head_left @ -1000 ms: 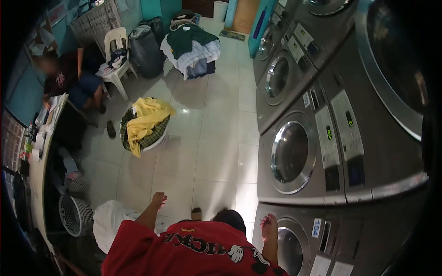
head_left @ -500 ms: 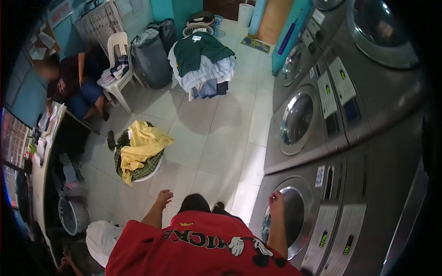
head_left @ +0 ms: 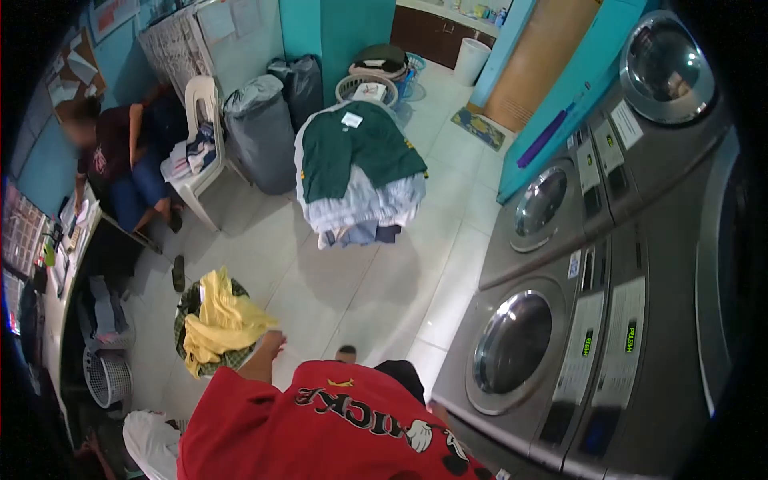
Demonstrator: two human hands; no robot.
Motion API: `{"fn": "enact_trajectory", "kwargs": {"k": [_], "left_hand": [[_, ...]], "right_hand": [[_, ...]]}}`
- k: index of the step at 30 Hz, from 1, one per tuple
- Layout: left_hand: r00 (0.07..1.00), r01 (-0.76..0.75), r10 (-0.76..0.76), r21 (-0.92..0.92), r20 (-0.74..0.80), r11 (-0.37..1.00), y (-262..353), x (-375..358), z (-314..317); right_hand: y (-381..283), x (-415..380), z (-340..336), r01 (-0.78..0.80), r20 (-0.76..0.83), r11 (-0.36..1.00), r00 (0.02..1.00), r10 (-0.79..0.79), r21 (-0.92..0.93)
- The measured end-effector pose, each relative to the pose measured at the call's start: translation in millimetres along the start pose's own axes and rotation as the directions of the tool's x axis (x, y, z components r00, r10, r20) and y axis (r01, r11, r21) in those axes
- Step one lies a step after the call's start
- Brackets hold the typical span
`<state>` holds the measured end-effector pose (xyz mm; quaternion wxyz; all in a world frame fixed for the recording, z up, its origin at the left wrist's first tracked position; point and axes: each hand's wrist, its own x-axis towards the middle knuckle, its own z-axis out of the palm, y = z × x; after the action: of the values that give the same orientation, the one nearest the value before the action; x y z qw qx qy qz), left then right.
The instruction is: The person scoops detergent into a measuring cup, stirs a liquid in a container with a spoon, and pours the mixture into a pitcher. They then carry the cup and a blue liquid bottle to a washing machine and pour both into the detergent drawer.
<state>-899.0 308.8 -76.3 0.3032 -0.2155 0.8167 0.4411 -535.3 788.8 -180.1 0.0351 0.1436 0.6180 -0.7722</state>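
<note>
Yellow garment (head_left: 220, 322) heaped over green checked cloth (head_left: 189, 304), lower left of frame. My left hand (head_left: 272, 345) is nearer, just right of the garment; contact and finger spread unclear. Right hand hidden by red shirt (head_left: 300, 432); can't tell its state.

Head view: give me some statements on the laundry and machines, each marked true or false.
1. The yellow garment lies over green checked cloth. True.
2. The top garment on the far pile is red. False: it is dark green.
3. The white chair has clothes on it. True.
4. The large washer door in the lower right stands wide open. False: it is shut.
5. The left hand is nearer the yellow garment than the chair. True.
</note>
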Motion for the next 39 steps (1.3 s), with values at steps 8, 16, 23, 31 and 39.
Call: {"fn": "enact_trajectory", "kwargs": {"k": [8,16,23,31,39], "left_hand": [[0.961,-0.204,0.253,-0.324,0.115,0.924,336,88,134],[0.952,0.076,0.011,-0.271,0.305,0.960,422,120,220],[0.715,-0.026,-0.397,-0.590,-0.575,0.807,356,225,206],[0.297,-0.581,-0.024,-0.200,-0.955,0.789,673,320,163],[0.828,-0.558,0.455,-0.408,-0.327,0.722,988,463,283]], "right_hand": [[-120,129,-89,-0.642,-0.371,0.766,0.702,0.608,0.040],[-268,361,-269,-0.528,-0.441,0.720,0.570,0.693,0.450],[-444,621,-352,-0.256,-0.482,0.961,0.859,0.175,-0.108],[-444,707,-353,-0.601,-0.405,0.781,0.680,0.611,0.169],[-395,795,-458,-0.651,-0.253,0.728,0.757,0.602,-0.216]]}}
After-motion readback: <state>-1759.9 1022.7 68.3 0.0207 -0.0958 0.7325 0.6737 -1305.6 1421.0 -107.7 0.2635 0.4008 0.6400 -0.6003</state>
